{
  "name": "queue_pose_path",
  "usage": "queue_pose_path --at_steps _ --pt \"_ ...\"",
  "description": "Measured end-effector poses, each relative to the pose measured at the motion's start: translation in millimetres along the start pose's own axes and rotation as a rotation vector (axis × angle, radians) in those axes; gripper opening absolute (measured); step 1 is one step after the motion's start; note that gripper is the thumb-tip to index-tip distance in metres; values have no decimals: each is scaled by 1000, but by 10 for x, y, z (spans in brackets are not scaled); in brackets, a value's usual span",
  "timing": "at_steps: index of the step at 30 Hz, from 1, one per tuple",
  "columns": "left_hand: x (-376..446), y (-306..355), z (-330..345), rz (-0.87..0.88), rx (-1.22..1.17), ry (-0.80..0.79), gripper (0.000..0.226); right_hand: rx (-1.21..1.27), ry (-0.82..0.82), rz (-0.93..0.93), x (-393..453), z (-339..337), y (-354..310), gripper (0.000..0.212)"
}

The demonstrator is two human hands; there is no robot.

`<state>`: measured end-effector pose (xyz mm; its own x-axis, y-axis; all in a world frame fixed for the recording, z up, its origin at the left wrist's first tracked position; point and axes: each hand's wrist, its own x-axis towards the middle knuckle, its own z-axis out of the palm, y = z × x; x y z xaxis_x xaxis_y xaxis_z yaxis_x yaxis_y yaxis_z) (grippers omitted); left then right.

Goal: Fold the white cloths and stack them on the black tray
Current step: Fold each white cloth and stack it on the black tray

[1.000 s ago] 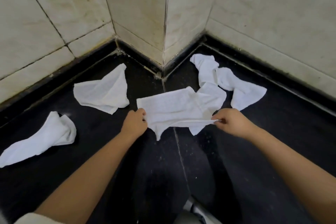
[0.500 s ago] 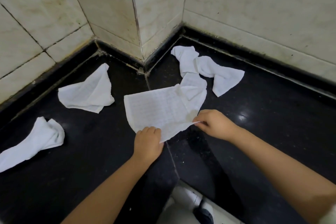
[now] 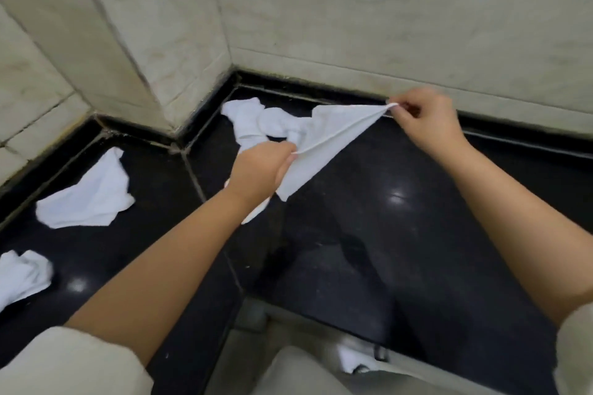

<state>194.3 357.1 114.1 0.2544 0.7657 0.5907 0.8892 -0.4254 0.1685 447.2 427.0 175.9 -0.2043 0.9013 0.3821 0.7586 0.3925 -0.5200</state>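
Observation:
I hold one white cloth (image 3: 324,141) stretched in the air above the black surface (image 3: 401,234). My left hand (image 3: 260,170) grips its lower left part, and my right hand (image 3: 426,122) pinches its upper right corner. A crumpled white cloth (image 3: 253,122) lies behind it near the wall corner. Another white cloth (image 3: 86,199) lies spread out at the left. A third crumpled cloth (image 3: 22,276) sits at the far left edge. No separate black tray shows apart from the black surface.
Pale marble walls (image 3: 353,16) with a jutting corner (image 3: 154,51) border the black surface at the back. My shoes (image 3: 356,359) and trouser legs show at the bottom, below the surface's front edge.
I have lifted the cloth off the surface. My right hand rose up and to the right, my left hand came up with it, and the cloth now hangs taut between them. The view swung right.

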Motion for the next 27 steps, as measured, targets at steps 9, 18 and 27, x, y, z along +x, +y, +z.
queue_pose_path --at_steps 9,18,27 --pt "-426 1318 1021 251 -221 -625 28 -317 -766 221 -1972 -679 1425 15" --pt "-487 1806 1140 103 -298 -1602 24 -44 -1257 649 -2406 -616 1715 17" --pt "-163 1594 1387 -318 -201 -887 17 -143 -678 570 -1953 -437 1974 13"
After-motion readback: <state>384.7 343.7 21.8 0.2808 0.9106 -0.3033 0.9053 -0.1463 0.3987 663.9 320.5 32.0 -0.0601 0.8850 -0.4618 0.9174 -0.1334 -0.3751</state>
